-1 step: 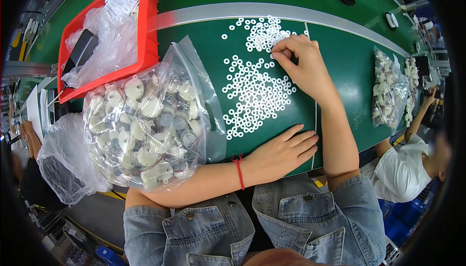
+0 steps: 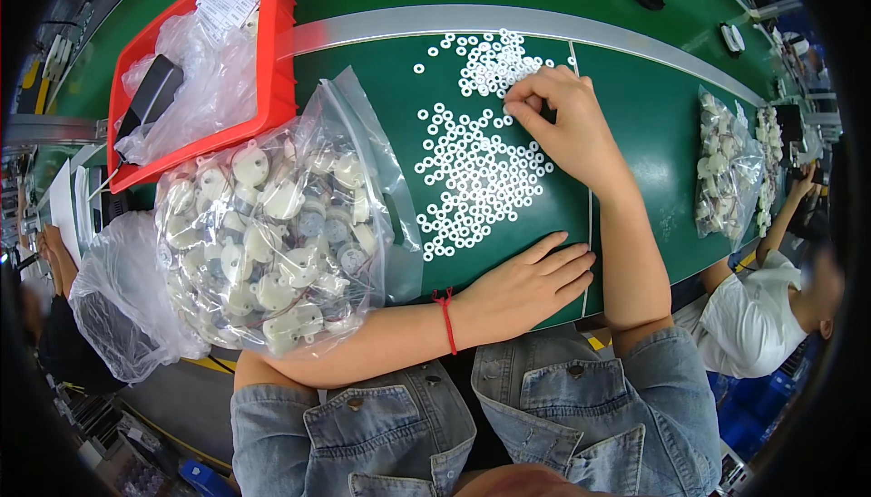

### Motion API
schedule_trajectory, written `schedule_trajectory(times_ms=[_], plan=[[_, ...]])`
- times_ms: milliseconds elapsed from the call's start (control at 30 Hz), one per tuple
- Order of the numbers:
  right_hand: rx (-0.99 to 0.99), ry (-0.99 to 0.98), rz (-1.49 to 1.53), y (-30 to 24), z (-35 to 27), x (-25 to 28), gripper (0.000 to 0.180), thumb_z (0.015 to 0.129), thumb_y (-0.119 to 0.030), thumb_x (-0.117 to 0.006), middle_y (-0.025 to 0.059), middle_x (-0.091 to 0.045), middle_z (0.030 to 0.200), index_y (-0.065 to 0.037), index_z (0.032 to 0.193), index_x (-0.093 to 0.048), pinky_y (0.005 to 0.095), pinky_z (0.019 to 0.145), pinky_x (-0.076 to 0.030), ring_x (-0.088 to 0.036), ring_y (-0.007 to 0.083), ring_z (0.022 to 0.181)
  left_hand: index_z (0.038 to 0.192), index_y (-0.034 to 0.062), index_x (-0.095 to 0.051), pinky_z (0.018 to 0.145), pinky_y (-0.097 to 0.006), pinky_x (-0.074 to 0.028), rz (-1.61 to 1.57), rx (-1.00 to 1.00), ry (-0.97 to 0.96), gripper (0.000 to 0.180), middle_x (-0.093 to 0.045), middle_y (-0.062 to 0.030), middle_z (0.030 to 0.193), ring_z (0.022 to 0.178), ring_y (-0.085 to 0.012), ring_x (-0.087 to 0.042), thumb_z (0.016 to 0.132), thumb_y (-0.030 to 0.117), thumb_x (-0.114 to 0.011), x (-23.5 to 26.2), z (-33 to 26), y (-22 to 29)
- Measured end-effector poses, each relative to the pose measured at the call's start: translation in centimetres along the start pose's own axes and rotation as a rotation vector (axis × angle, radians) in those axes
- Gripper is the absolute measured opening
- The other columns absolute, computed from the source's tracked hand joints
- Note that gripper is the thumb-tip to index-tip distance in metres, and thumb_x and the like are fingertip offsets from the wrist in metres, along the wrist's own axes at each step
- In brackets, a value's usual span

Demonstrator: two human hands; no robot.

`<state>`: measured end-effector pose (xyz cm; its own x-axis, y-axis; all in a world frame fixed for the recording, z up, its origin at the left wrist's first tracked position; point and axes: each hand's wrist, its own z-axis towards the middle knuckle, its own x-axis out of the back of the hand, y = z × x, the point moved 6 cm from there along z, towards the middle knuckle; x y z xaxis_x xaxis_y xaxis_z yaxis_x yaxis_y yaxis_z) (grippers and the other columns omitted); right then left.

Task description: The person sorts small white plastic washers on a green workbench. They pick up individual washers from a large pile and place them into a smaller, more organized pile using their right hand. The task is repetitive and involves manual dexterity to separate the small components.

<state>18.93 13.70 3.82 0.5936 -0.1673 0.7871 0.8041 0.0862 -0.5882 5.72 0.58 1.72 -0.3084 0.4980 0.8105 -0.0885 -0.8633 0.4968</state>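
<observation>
The right hand [image 2: 572, 125] brings its thumb and index finger together beside the upper cluster of small white rings [image 2: 494, 66], though I cannot tell whether a ring is pinched between them. The left hand [image 2: 517, 296] lies palm down on the green tabletop [image 2: 562, 211], fingers loose and gripping nothing, below the larger ring cluster [image 2: 485, 180] and right of a clear bag [image 2: 272, 234] of cream parts.

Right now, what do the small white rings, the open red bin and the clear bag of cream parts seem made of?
Small white rings: probably plastic, matte-looking, evenly white; rubber can't be excluded. Open red bin: likely moulded plastic, smooth, uniformly coloured. Clear bag: thin plastic film, glossy, showing creases and highlights.
</observation>
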Motion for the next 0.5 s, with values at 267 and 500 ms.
schedule_trajectory(times_ms=[267,500], plan=[[-0.031,0.035,-0.052,0.6,0.0,2.3,0.004,0.091,-0.010,-0.074,0.0022,-0.061,0.077,-0.007,0.092,-0.074,0.0360,0.088,-0.035,-0.057,0.0197,0.082,0.137,0.0036,-0.062,0.125,-0.047,-0.031,0.001,-0.006,0.002,0.045,-0.056,-0.0125,0.150,0.145,-0.0258,-0.047,0.095,0.016,-0.057,-0.1,0.0,0.0],[0.078,0.035,-0.113,0.2,-0.1,1.7,0.004,0.088,-0.008,-0.076,0.0022,-0.062,0.076,-0.007,0.092,-0.075,0.0360,0.085,-0.035,-0.056,0.0200,0.080,0.137,0.0035,-0.062,0.125,-0.047,-0.031,0.004,-0.006,0.004,0.045,-0.056,-0.0127,0.150,0.145,-0.0261,-0.047,0.095,0.016,-0.057,-0.1,0.0,0.0]])
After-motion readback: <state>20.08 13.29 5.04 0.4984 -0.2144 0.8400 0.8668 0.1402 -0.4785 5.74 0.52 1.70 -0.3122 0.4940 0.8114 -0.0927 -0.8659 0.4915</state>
